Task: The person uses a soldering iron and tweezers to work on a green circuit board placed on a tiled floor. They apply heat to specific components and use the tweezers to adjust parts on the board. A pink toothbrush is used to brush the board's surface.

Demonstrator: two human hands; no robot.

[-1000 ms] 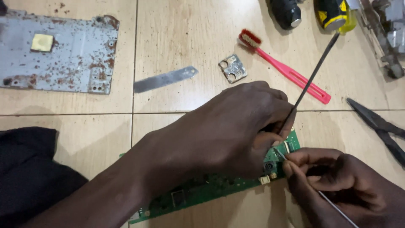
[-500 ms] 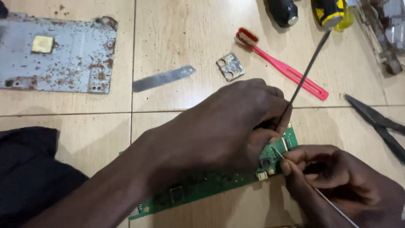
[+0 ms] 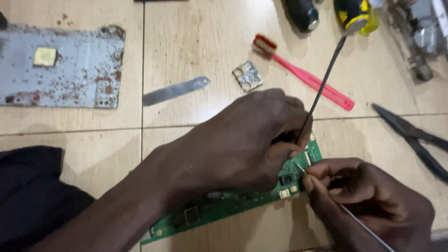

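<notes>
A green circuit board lies on the tiled floor, mostly covered by my left hand, which presses down on it. The fingers of that hand also grip the dark shaft of a long screwdriver that slants up to a yellow and black handle at the top edge. My right hand pinches a thin metal tool. Its tip touches the board's right end beside small white connectors.
A rusty grey metal plate lies at the upper left. A flat metal strip, a small metal bracket and a red toothbrush lie beyond the board. Black pliers lie at the right, dark cloth at the lower left.
Both hands stay on the board's right end with only slight shifts. The view has drifted a little, and the screwdriver shaft keeps its slant.
</notes>
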